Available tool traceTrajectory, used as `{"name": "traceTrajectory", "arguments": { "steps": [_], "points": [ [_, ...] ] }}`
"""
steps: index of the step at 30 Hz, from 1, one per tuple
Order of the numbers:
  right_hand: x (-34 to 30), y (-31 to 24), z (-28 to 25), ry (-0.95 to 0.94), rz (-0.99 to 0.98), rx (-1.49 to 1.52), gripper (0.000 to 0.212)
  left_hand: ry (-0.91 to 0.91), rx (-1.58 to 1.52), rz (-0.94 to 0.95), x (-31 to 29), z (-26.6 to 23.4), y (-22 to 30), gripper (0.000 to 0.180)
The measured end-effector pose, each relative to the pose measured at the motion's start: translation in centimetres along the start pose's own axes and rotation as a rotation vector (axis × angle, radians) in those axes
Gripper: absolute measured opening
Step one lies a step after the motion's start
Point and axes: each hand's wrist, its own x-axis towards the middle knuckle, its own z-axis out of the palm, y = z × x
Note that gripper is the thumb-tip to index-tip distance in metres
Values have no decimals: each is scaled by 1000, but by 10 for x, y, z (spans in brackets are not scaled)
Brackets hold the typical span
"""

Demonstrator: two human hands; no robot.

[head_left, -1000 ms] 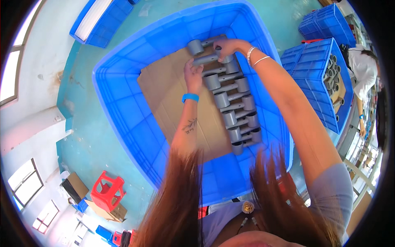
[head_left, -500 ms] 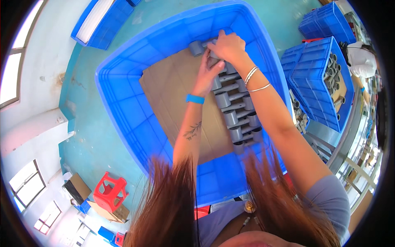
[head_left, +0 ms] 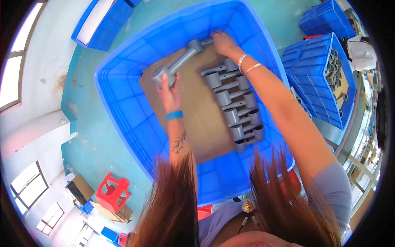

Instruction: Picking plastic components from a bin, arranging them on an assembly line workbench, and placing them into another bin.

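My left hand is closed round the cylindrical head of a grey hammer-shaped part, over the left of the cardboard sheet. Its stem slants up to the right, up to the head of a second grey hammer-shaped part; whether the two touch I cannot tell. At the far side of the large blue bin, my right hand has its fingers closed on the stem end of that second part. More such grey parts lie in an interlocking row along the bin's right side.
To the right, a blue crate leans with grey parts inside, and another blue crate stands beyond. A red stool and a cardboard box are at the lower left. A long blue crate sits at the upper left.
Both hands were together at the top of the row. My left hand has moved left with a grey part in it; my right hand has shifted slightly, staying by the far wall.
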Motion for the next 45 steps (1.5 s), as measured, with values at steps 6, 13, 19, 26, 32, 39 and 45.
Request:
{"name": "traceTrajectory", "arguments": {
  "steps": [6, 13, 19, 26, 32, 39, 45],
  "points": [
    [14, 28, 37, -36, -296, -87, 38, 163, 17, -97, -13, -36, 7, 50],
    [-18, 40, 29, -286, -388, -143, 34, 46, 45, -78, 16, -33, -27, 50],
    [-47, 41, 22, -191, -326, -74, 32, -107, 269, -195, 52, -1, -66, 50],
    [-131, 15, -1, 202, 160, 682, 21, -154, 671, -228, 90, 25, -76, 58],
    [-232, -9, -65, -35, 243, 957, 15, -166, 1006, 275, 46, 78, -60, 57],
    [-310, -11, -88, -163, 255, 1023, 19, -540, 1453, 750, 48, 121, -77, 68],
    [-334, -8, -95, -231, 357, 1020, 18, -1133, 1632, 329, 125, 117, -129, 63]
  ]
}}
